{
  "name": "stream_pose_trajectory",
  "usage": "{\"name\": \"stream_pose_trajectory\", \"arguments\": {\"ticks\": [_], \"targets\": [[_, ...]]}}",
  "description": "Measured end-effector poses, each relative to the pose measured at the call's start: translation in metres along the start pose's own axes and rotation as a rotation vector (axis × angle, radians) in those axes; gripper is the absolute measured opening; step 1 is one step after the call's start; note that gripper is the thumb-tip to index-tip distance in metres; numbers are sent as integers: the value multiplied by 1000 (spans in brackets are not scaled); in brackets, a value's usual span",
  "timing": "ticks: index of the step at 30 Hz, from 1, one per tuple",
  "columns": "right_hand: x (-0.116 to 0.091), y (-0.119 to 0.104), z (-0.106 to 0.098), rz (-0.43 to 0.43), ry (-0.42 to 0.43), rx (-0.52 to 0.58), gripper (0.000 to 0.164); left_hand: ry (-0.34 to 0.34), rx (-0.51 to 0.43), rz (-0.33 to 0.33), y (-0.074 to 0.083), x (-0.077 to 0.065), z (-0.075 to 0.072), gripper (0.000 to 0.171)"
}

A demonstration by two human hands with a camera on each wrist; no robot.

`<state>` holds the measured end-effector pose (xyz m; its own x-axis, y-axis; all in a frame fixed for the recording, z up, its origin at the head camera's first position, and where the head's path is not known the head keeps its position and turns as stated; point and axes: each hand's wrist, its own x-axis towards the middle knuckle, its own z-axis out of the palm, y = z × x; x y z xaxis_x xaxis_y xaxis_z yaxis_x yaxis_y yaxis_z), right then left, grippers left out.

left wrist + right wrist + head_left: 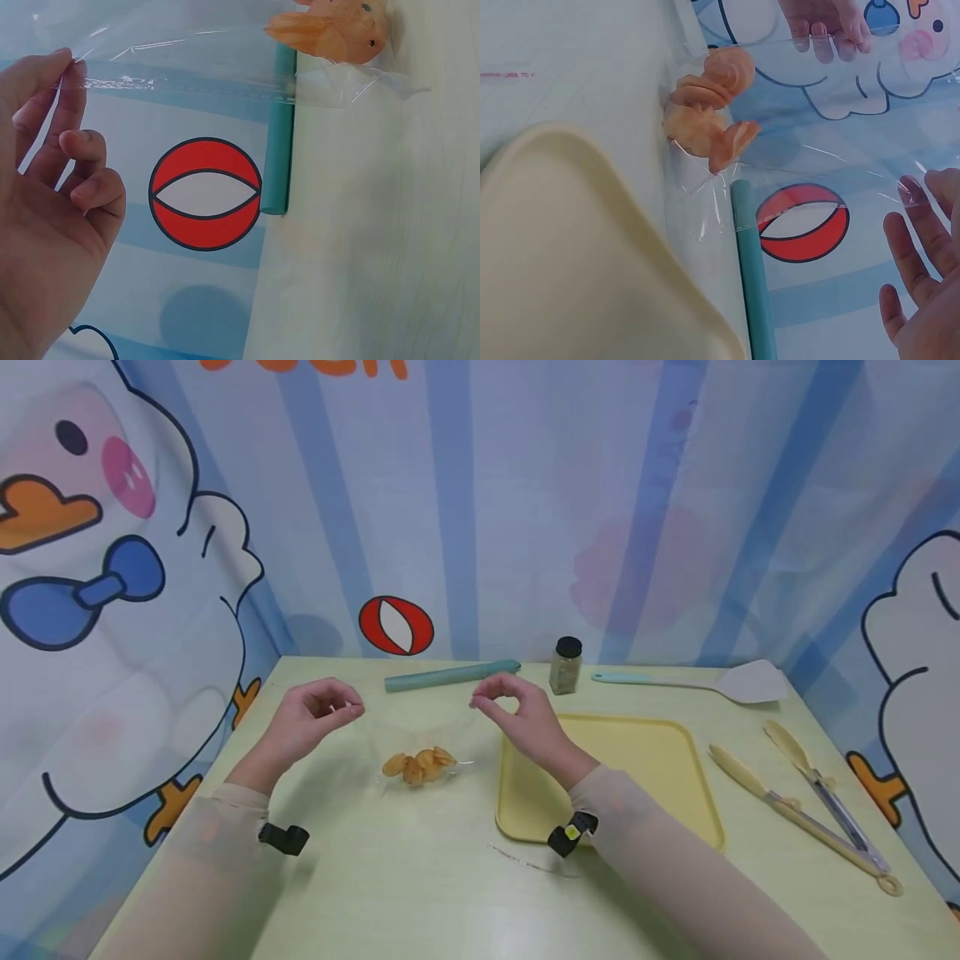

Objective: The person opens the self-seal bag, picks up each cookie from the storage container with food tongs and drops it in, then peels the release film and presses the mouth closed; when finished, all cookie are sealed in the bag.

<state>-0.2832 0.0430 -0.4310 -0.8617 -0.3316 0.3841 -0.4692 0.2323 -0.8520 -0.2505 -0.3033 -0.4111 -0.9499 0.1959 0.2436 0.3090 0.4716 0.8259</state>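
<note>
A clear plastic bag [420, 735] hangs between my two hands, with several golden-brown, round snack pieces [416, 766] gathered at its bottom. My left hand [303, 720] pinches one upper corner between thumb and fingertips, the other fingers curled loosely. At the opposite upper corner, my right hand [528, 720] pinches the film the same way. In the left wrist view the see-through film [195, 67] stretches away from the thumb and index finger. The right wrist view shows the snack pieces [705, 105] low in the bag, some overlapping.
A yellow tray [675, 777] lies under the right forearm. Along the back stand or lie a teal stick [450, 676], a black-capped spice jar [566, 667] and a spatula [750, 682]. Tongs [810, 818] lie at right. A thin clear strip [525, 862] lies in front of the tray.
</note>
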Motion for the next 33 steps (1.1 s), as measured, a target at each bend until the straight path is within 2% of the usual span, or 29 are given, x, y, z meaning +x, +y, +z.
{"name": "stream_pose_trajectory", "arguments": {"ticks": [11,19,24,27,33], "targets": [[0,0,-2,-21,-15,58,9,4,-16,22,5,-2,3,15],[2,2,-6,-22,-68,89,16,-30,18,14,7,-2,6,14],[2,4,-7,-11,-86,155,16,-30,-28,46,5,-3,6,14],[1,5,-8,4,-102,181,17,-45,-52,53,5,-4,4,15],[1,7,-10,13,-134,238,19,-94,-38,34,6,-4,1,20]]}}
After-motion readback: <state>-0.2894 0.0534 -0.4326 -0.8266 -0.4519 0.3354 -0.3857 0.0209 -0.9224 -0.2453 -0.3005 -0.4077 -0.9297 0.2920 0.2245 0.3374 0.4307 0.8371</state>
